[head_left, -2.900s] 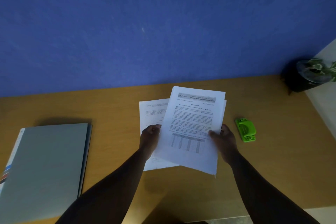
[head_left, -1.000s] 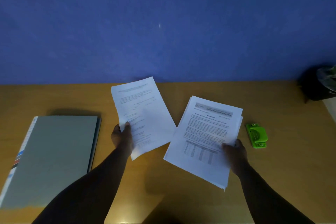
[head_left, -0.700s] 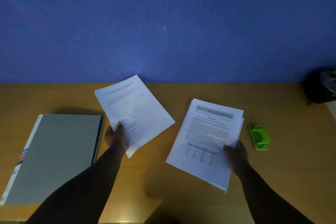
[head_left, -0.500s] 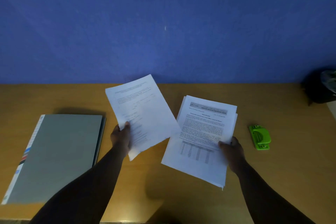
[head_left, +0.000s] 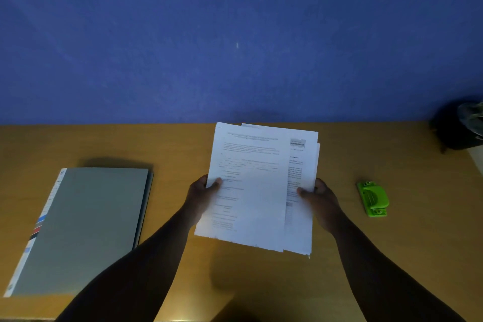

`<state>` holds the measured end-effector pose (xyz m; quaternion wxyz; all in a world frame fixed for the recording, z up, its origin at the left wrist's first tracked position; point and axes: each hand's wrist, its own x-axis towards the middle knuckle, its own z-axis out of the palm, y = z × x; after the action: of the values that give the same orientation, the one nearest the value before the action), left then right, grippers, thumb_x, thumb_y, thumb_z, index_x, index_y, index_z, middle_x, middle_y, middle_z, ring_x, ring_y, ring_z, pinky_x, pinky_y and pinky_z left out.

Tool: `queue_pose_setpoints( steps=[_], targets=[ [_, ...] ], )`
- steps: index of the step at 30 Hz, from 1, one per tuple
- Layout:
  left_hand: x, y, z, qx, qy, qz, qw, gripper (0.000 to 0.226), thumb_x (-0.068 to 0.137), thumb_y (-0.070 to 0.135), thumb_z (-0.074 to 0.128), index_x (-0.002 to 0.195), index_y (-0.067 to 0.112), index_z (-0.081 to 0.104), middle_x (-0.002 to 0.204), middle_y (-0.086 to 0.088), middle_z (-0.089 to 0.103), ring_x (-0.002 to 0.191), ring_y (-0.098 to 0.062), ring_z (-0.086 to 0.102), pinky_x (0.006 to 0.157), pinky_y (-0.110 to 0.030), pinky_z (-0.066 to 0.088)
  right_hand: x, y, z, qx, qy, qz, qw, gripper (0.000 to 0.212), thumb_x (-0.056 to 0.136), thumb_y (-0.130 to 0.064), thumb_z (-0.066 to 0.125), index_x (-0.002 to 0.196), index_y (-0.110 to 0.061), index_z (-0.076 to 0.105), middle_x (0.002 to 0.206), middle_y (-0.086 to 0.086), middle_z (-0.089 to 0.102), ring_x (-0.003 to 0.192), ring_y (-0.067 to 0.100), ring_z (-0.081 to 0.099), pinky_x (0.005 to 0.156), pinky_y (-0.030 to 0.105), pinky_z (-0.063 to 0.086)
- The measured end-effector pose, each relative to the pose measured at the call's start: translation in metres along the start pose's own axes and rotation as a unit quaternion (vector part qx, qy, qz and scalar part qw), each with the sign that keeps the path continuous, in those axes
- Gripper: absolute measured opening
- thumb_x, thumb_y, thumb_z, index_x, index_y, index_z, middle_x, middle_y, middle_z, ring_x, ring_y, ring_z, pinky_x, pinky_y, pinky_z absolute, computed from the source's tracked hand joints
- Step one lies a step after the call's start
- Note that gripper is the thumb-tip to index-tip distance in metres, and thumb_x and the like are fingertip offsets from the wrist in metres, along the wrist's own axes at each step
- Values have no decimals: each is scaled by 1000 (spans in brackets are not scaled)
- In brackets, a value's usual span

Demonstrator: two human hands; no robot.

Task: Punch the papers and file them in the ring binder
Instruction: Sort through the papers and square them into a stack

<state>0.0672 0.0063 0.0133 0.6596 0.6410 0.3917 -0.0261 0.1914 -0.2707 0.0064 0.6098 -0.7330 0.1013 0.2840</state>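
Both hands hold a stack of papers (head_left: 261, 185) above the middle of the tabletop (head_left: 261, 282), a little nearer the far edge than the near one. The left hand (head_left: 202, 197) grips the left edge of the top sheet, with the thumb lying across the printed face and the other fingers hidden behind the sheets. The right hand (head_left: 317, 200) grips the right edge of the stack the same way, thumb on top and fingers curled under. The top sheet sits shifted to the left, so a strip of the printed page beneath shows along the right side, and the corners of further sheets peek out at the top and at the lower right. The print is too blurred to read.

A grey ring binder (head_left: 83, 227) lies closed and flat near the left edge of the tabletop, well apart from the papers, its spine with coloured marks turned toward that left edge. A small green hole punch (head_left: 373, 198) rests on the tabletop toward the right edge, near the right hand but not touching it. In the far right corner stands a dark pot (head_left: 454, 128) with some pale leaves, cut off by the frame. A blue wall (head_left: 235, 34) rises behind the far edge.
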Motion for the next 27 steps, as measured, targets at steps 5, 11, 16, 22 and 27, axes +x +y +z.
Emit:
queue_pose_setpoints(
  steps=[5, 11, 16, 22, 27],
  targets=[
    [0, 3, 7, 6, -33, 15, 999, 32, 94, 34, 66, 120, 17, 62, 108, -1, 74, 91, -19, 74, 67, -26, 59, 2, 1, 2, 14, -19, 8, 1000, 34, 87, -6, 69, 119, -16, 60, 113, 3, 70, 102, 26, 68, 92, 48, 55],
    [2, 10, 14, 4, -85, 22, 996, 35, 94, 38, 65, 124, 20, 63, 111, 1, 75, 99, -22, 73, 88, -43, 59, -1, -3, 5, -3, -51, 24, 998, 37, 83, -21, 73, 117, -28, 62, 106, -5, 73, 98, 23, 70, 88, 48, 57],
    [3, 16, 19, 1, -93, 22, 995, 33, 94, 32, 66, 125, 20, 63, 113, 0, 74, 100, -24, 72, 90, -48, 57, -2, -7, 9, 0, -48, 59, 997, 28, 89, -15, 57, 111, -28, 66, 106, -2, 74, 103, 27, 68, 94, 50, 54],
    [-2, 18, 27, 5, -58, 36, 998, 29, 93, 27, 68, 120, 16, 63, 111, -1, 74, 95, -20, 73, 79, -34, 61, -11, -11, 12, 61, -33, 66, 995, 27, 97, -36, 51, 115, -21, 65, 112, 2, 71, 104, 25, 67, 97, 47, 51],
    [-8, 21, 30, -3, -53, 53, 997, 29, 90, 20, 72, 117, 17, 61, 110, 1, 72, 94, -18, 72, 68, -25, 59, -18, -20, 17, 10, -75, 14, 997, 36, 91, -46, 60, 117, -22, 64, 114, -2, 71, 105, 24, 67, 95, 47, 52]
  ],
)
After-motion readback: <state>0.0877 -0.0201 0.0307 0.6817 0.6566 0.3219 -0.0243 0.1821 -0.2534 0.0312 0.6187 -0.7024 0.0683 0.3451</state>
